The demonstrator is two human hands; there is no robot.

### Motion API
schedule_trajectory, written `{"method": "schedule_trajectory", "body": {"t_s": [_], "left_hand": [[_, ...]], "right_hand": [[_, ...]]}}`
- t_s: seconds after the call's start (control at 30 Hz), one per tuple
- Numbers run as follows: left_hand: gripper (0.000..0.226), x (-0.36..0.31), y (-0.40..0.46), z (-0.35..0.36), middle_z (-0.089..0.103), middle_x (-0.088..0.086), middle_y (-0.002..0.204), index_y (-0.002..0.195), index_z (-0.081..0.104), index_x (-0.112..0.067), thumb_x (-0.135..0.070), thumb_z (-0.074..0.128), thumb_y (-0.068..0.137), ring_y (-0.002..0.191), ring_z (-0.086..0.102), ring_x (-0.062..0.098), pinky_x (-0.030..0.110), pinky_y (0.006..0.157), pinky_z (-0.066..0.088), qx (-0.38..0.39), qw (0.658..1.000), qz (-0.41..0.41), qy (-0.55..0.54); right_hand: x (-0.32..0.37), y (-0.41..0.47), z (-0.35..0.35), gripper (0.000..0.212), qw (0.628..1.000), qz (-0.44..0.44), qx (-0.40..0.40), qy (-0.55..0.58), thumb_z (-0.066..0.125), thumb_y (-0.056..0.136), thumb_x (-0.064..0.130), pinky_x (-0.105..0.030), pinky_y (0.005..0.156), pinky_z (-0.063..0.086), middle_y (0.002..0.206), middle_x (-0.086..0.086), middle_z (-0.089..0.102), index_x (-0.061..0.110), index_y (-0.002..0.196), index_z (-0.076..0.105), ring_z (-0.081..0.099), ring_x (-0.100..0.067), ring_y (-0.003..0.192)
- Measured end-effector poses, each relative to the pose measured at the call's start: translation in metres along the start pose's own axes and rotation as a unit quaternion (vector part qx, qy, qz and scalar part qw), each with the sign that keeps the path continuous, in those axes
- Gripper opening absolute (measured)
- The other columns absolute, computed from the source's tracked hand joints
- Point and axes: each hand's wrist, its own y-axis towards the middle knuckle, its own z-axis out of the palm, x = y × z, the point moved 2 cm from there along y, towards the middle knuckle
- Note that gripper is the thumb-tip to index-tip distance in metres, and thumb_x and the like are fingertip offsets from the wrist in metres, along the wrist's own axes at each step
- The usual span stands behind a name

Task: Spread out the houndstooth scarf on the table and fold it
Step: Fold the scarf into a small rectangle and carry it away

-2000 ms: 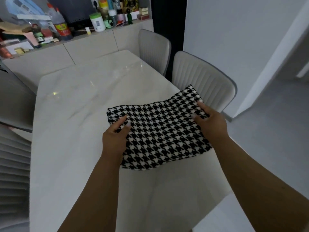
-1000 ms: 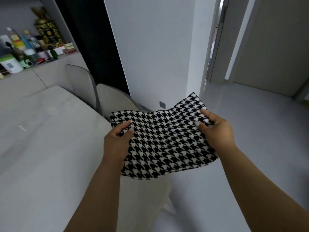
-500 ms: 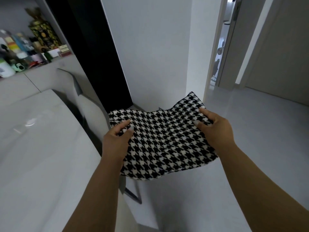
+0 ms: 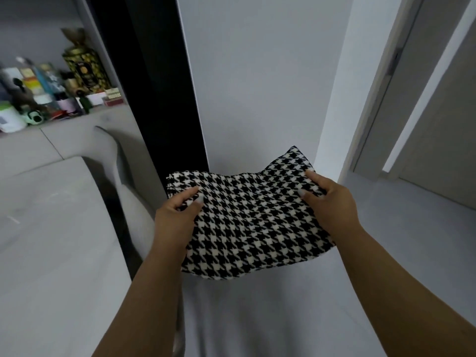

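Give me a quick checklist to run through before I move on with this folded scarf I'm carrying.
1. Left hand holds the houndstooth scarf, thumb on top: ok.
2. Right hand holds the far side, thumb on top: ok.
3. Scarf folded into a compact rectangle: ok, though the far right corner sticks up.
4. Scarf lying on the table: not ok, it is in the air over the floor, right of the table.
5. No loose end hanging: ok on the visible side; underside cannot tell.
6. Where it goes next: cannot tell.
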Motion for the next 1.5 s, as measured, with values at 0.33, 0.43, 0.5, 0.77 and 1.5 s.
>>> {"method": "schedule_trajectory", "body": {"t_s": [0.33,0.43,0.5,0.77,1.5], "left_hand": [[0.028,-0.019,0.098,-0.026,0.062,-0.007,0.110,0.114,0.070,-0.028,-0.019,0.066,0.088,0.090,0.058,-0.002,0.015,0.073,0.046,-0.085,0.996,0.013,0.001],[0.028,-0.019,0.135,-0.024,0.064,-0.002,0.121,0.114,0.070,-0.027,-0.019,0.068,0.087,0.106,0.062,0.012,0.028,0.093,0.049,-0.120,0.993,0.011,0.011],[0.027,-0.019,0.162,-0.018,0.065,-0.001,0.122,0.114,0.070,-0.026,-0.019,0.068,0.087,0.108,0.062,0.014,0.028,0.092,0.050,-0.140,0.990,0.011,0.009],[0.027,-0.022,0.263,0.014,0.068,-0.006,0.111,0.114,0.070,-0.025,-0.018,0.067,0.088,0.093,0.064,0.001,0.008,0.066,0.048,-0.211,0.977,0.001,0.003],[0.027,-0.049,0.462,-0.103,0.068,-0.003,0.109,0.113,0.071,-0.022,-0.016,0.068,0.087,0.095,0.064,0.005,0.021,0.083,0.050,-0.320,0.947,-0.002,0.001]], "right_hand": [[0.042,0.107,0.093,0.050,0.994,-0.076,0.075,0.018,0.067,0.086,0.032,-0.020,0.101,0.035,0.137,0.007,0.054,0.031,0.134,0.053,0.054,-0.012,0.121],[0.045,0.150,0.124,0.050,0.991,-0.095,0.090,0.022,0.068,0.085,0.032,-0.024,0.103,0.037,0.136,0.005,0.055,0.032,0.133,0.054,0.054,-0.013,0.121],[0.048,0.183,0.143,0.050,0.988,-0.108,0.105,0.017,0.067,0.085,0.032,-0.025,0.102,0.037,0.137,0.005,0.055,0.031,0.133,0.054,0.054,-0.014,0.121],[0.076,0.316,0.203,0.048,0.972,-0.144,0.184,0.032,0.068,0.086,0.028,-0.019,0.099,0.034,0.138,0.004,0.053,0.025,0.133,0.056,0.052,-0.013,0.124],[0.200,0.438,0.436,0.045,0.939,-0.160,0.280,0.121,0.071,0.083,0.022,-0.021,0.097,0.040,0.122,0.014,0.058,0.027,0.127,0.060,0.057,-0.003,0.100]]}}
